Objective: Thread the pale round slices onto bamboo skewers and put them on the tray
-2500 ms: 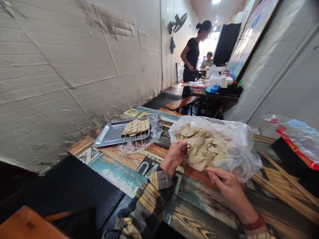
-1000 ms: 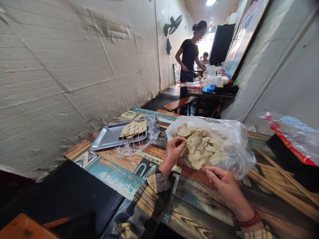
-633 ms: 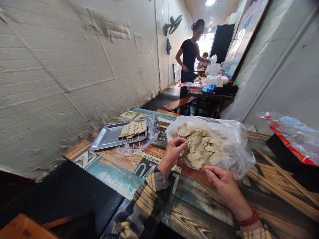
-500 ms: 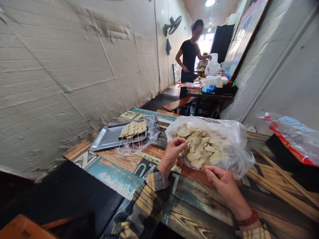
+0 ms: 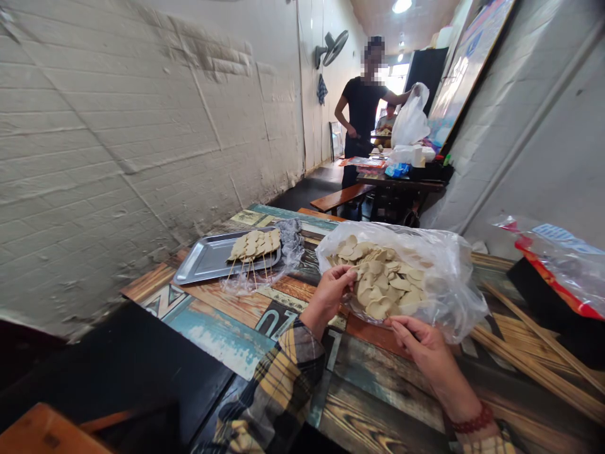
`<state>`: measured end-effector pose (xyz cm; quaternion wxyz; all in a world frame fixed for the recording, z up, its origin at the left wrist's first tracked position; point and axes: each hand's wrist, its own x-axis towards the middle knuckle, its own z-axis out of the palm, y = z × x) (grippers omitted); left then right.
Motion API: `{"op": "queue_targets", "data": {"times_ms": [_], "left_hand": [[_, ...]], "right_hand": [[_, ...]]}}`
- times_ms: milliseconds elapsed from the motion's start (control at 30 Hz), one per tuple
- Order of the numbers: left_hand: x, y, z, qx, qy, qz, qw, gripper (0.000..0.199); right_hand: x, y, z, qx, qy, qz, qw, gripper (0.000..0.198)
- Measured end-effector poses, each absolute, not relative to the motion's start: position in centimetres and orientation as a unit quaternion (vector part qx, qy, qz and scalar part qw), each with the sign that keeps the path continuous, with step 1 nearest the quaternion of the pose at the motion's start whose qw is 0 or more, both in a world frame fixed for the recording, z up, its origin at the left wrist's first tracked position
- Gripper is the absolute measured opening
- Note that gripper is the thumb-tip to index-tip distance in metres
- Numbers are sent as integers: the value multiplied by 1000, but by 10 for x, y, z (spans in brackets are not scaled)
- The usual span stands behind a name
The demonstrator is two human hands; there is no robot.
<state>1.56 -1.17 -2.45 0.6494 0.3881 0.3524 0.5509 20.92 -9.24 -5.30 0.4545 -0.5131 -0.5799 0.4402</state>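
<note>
Beige, flat rounded slices (image 5: 378, 280) are heaped on a clear plastic bag (image 5: 449, 271) before me. My left hand (image 5: 333, 290) pinches a slice at the heap's near left edge, thumb against forefinger. At the lower right of the heap, my right hand (image 5: 418, 337) is closed, fingertips pinched on what appears to be a thin skewer, mostly hidden by the fingers and slices. On a metal tray (image 5: 198, 258) to the left lie finished-looking skewers of slices (image 5: 255, 244), their sticks pointing toward me over crumpled plastic film (image 5: 288, 252).
Loose bamboo sticks (image 5: 534, 366) lie on the patterned wooden table (image 5: 363, 378) at right, beside a black box (image 5: 543, 296) with red-edged plastic packaging. Farther back, a person in black (image 5: 363, 113) stands at another table (image 5: 401, 183), holding up a white bag (image 5: 411, 116). A bench (image 5: 343, 197) stands nearer.
The person at the back has raised the white bag higher. My hands keep nearly the same places and pinches; the whole view has shifted slightly.
</note>
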Motion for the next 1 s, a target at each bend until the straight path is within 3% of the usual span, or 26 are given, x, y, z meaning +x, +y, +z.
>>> {"op": "queue_targets", "data": {"times_ms": [233, 633, 1000], "left_hand": [[15, -13, -22, 325, 376, 542, 678, 34], [19, -13, -21, 301, 368, 560, 678, 41], [18, -12, -24, 267, 322, 531, 737, 36]], "right_hand": [[210, -93, -50, -528, -638, 350, 438, 33], [205, -95, -52, -538, -616, 372, 440, 36], [204, -95, -52, -530, -662, 276, 451, 34]]}}
